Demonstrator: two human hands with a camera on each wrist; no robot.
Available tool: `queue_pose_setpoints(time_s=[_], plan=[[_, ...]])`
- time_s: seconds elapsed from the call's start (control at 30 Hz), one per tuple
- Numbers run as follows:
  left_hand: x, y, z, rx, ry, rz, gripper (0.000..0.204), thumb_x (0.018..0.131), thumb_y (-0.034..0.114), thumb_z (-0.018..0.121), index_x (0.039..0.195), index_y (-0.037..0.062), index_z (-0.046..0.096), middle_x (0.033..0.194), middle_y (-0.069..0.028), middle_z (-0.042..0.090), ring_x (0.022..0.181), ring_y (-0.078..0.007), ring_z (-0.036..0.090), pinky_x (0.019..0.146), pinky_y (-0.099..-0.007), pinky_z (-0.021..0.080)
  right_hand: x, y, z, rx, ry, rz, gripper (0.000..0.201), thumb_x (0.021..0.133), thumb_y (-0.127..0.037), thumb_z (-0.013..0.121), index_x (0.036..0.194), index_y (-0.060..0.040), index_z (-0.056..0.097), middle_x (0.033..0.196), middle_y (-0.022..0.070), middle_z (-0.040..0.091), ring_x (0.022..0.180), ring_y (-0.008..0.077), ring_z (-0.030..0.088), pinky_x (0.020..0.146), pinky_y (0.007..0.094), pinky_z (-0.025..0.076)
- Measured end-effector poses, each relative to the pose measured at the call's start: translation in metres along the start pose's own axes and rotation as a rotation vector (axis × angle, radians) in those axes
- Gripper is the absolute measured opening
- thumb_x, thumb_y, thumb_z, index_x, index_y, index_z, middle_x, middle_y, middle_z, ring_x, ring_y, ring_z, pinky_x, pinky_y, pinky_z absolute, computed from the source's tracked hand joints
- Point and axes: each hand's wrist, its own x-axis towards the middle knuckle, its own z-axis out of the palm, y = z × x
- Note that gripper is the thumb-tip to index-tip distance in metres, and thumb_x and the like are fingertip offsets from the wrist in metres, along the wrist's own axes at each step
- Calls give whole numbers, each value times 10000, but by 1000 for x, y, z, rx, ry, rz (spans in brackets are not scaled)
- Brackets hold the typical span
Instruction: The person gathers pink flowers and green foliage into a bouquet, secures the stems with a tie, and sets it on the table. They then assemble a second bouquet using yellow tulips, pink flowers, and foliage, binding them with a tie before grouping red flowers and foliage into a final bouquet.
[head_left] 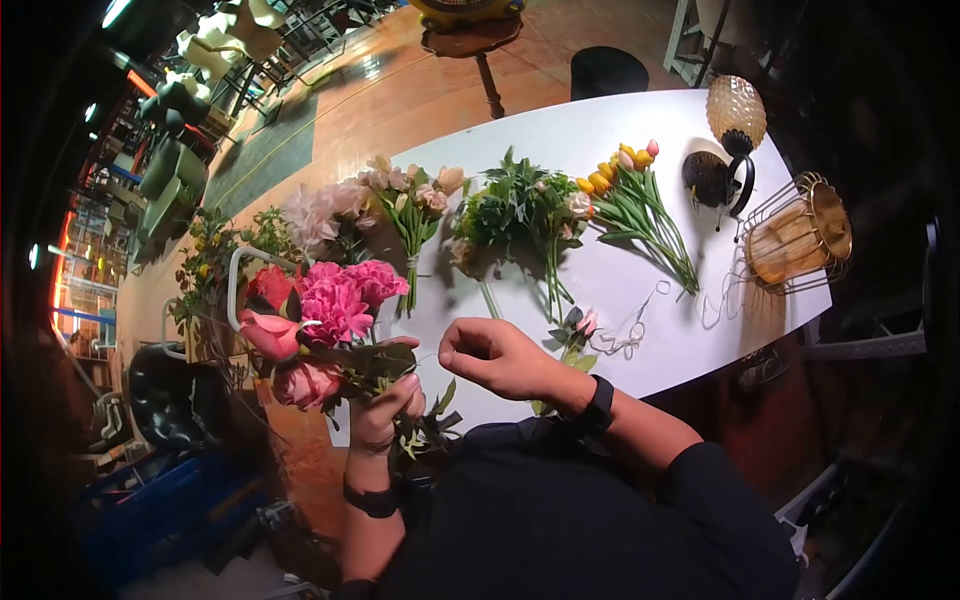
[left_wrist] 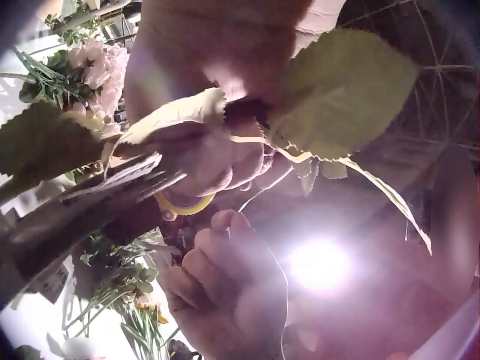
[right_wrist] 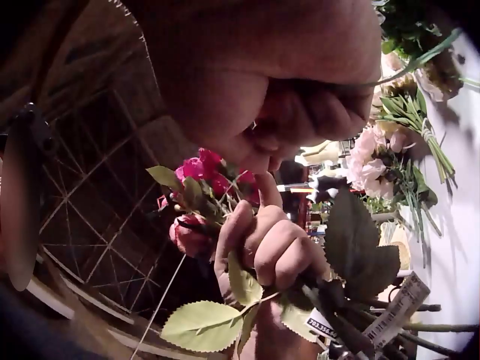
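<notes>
My left hand (head_left: 385,405) grips the stems of a bouquet of pink artificial flowers (head_left: 338,302), its blooms tilted to the left. Large green leaves (left_wrist: 341,94) stick out around that grip, and paper tags (right_wrist: 399,309) hang on the stems. Close to its right, the right hand (head_left: 508,362) is curled, thumb and forefinger pinching a thin string (left_wrist: 262,189). From the bouquet the string reaches these fingertips, and a loose length trails down past the hand. A single pink rose (head_left: 587,322) lies on the table just beyond the right hand.
Along the white table (head_left: 470,360) lie pale pink flowers (head_left: 325,212), a green leafy bunch (head_left: 520,205) and yellow tulips (head_left: 600,180). Tangled string (head_left: 625,345) lies near the rose. A lamp with an amber shade (head_left: 737,108) and a wire-framed basket (head_left: 800,235) stand at the right end.
</notes>
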Motion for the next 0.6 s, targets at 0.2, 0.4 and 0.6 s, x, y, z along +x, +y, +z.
queue_pose_setpoints(time_s=[0.2, 0.4, 0.6], plan=[[-2, -12, -20, 44, 19, -10, 261, 920, -5, 533, 1173, -59, 502, 621, -7, 445, 491, -106, 408, 492, -276, 345, 0, 2, 5, 9, -45, 7, 134, 965, -143, 594, 946, -13, 568, 775, -44, 535, 715, 35, 460, 635, 220, 395], [-6, 0, -2, 74, 76, 73, 162, 908, 38, 604, 1047, -42, 583, 647, 3, 479, 535, -90, 450, 503, -253, 349, 4, -3, 5, -66, -108, 48, 146, 962, -158, 603, 950, -14, 579, 771, -44, 545, 699, 25, 449, 602, 215, 387], [-6, -2, -8, 396, 131, 44, 404, 907, 158, 657, 1213, -58, 506, 621, 0, 477, 492, -113, 444, 479, -266, 360, 14, -10, 4, -5, -191, 43, 162, 956, -186, 617, 966, -25, 597, 778, -39, 558, 694, 24, 454, 583, 214, 385]])
